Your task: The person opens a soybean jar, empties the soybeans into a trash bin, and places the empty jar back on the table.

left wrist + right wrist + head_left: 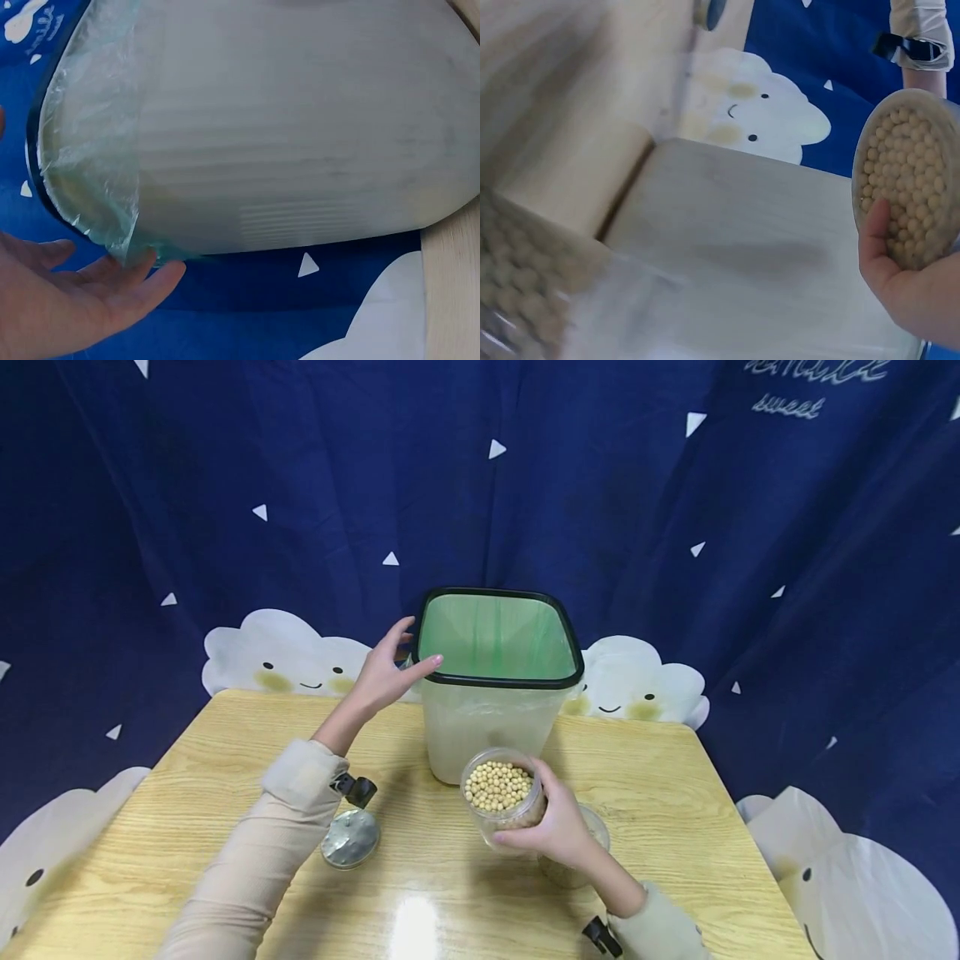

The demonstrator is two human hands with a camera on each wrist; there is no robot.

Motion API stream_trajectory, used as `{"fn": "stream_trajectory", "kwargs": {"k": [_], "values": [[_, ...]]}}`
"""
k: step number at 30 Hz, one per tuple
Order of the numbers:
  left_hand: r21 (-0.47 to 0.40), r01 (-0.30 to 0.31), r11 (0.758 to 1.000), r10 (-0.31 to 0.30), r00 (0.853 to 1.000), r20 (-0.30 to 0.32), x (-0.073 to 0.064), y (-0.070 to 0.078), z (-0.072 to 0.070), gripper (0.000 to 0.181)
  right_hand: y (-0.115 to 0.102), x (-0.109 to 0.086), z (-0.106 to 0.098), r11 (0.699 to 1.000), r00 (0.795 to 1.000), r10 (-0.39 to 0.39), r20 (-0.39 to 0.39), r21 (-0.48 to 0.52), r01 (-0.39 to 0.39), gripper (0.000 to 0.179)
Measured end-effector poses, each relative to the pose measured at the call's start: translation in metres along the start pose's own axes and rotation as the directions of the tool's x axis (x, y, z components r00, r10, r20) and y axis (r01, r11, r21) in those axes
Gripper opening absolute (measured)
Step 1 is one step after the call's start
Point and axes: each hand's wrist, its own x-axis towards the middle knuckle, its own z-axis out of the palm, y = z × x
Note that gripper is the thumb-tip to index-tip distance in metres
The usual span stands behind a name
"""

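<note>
Holds a clear jar (483, 823) of pale round beans (498, 786) in the right hand (557, 828), with thumb and fingers curved round its side and its mouth turned up toward the head camera. Reaches with the left hand (387, 668) to the 9 o'clock side of a whitish bin (487, 727), with the thumb across the black rim (510, 682) and the other fingers loosely spread outside, close to the overhanging edge of a green liner (483, 639). Cannot tell from the left wrist view how firmly pressed against that edge. Has the jar at 6 o'clock from the bin, in front of its lower wall. Has a second clear container (561, 874) at 4 o'clock from the jar, partly hidden behind the right hand and wrist, also with round beans inside in the right wrist view. Has a silvery round disc (350, 838) on the wooden bench (660, 793) between 8 and 9 o'clock from the jar, near the left cuff (303, 781). Faces a dark blue curtain (330, 468) with small white triangles, with smiling clouds at 9 (288, 652) and 3 o'clock (645, 672) from the bin, and with white lettering (787, 406) toward 1 o'clock.
</note>
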Motion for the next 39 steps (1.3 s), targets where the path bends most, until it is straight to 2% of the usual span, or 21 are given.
{"fn": "stream_trajectory", "kwargs": {"k": [5, 10, 17, 27, 39], "values": [[0.052, 0.044, 0.998, -0.045, 0.999, 0.020, 0.005, 0.000, 0.006, 0.085, -0.010, 0.007, -0.011, 0.999, 0.999, -0.049, -0.004, 0.004, 0.049, 0.078], [0.060, 0.076, 0.995, -0.078, 0.997, 0.028, 0.007, 0.000, 0.009, 0.091, -0.023, 0.015, -0.024, 0.996, 0.997, -0.074, -0.001, 0.055, 0.074, 0.076], [0.054, 0.076, 0.996, -0.077, 0.997, 0.026, 0.007, -0.003, 0.010, 0.093, -0.044, 0.027, -0.045, 0.989, 0.998, -0.066, -0.003, 0.134, 0.066, 0.074], [0.031, 0.091, 0.995, -0.092, 0.995, 0.029, 0.007, -0.004, 0.011, 0.092, -0.072, 0.051, -0.075, 0.976, 0.989, -0.135, -0.064, 0.162, 0.144, 0.068], [-0.014, 0.085, 0.996, -0.085, 0.996, 0.023, 0.006, -0.005, 0.012, 0.093, -0.110, 0.083, -0.106, 0.970, 0.987, -0.092, -0.129, 0.211, 0.118, 0.054]]}}
